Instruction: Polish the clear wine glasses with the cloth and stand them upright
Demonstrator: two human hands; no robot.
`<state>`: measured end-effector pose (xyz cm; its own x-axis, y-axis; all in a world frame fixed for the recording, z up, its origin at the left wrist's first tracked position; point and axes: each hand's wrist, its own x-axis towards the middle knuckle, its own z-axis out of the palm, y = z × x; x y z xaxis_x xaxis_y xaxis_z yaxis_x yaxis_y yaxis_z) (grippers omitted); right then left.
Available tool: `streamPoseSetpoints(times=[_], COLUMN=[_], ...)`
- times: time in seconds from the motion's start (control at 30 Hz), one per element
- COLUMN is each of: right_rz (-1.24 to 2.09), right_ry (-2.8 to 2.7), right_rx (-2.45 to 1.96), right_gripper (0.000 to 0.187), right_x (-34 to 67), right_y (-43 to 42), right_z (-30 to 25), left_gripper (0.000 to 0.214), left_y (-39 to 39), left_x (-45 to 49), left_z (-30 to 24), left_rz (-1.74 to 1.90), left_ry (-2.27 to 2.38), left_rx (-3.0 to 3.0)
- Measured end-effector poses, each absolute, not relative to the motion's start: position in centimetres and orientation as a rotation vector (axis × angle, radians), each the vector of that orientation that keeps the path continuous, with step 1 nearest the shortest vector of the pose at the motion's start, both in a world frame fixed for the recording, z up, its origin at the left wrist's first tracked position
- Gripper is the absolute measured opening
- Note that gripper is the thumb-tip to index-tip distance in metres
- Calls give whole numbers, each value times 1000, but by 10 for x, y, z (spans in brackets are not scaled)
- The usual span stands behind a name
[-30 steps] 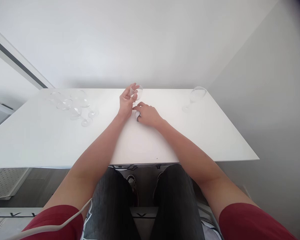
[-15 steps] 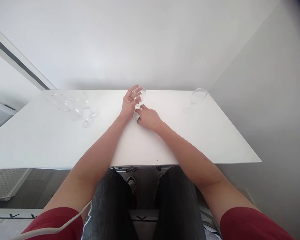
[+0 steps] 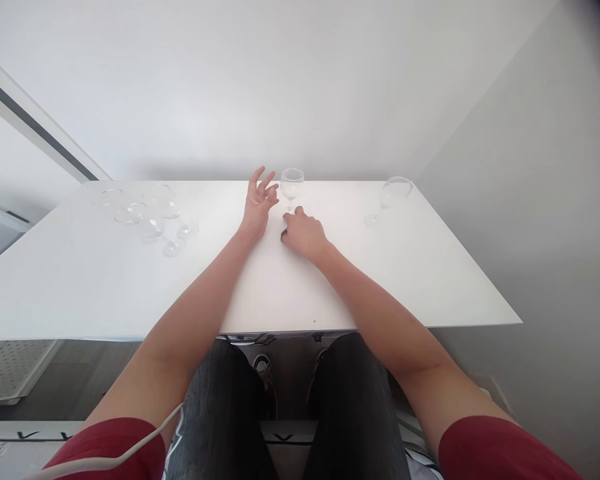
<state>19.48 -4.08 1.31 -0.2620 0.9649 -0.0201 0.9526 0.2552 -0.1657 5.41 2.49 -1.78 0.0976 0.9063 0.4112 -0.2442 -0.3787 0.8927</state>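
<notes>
A clear wine glass [image 3: 293, 185] is upright near the back middle of the white table. My right hand [image 3: 305, 233] grips it low, around the stem and foot, which the fingers mostly hide. Just left of the bowl, my left hand [image 3: 261, 203] is raised with its fingers spread and nothing in them. Another wine glass [image 3: 394, 195] stands alone to the right, near the table's back corner. Several more clear glasses [image 3: 153, 223] are grouped on the left part of the table.
The white table [image 3: 395, 287] backs onto a pale wall [image 3: 300, 87]. A white cable [image 3: 125, 455] runs across my left sleeve. On the floor at the lower left is a white perforated basket [image 3: 15, 367].
My left hand has let go of the glass bowl and spread its fingers. The glass has shifted a little to the right together with my right hand and now looks more upright.
</notes>
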Motion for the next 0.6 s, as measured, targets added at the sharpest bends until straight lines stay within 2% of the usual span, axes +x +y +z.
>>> streamPoseSetpoints(times=[0.33, 0.6], right_rz=[320, 291], right_ry=[-2012, -2045], right_rx=[-2237, -2306], right_gripper=[33, 27], right_x=[219, 251], right_y=[-27, -31], right_z=[9, 22], left_gripper=[57, 47], left_y=[27, 33], left_x=[54, 54], left_z=[-19, -25], left_rz=[1416, 1377], left_ry=[854, 858], left_rx=[1294, 1245])
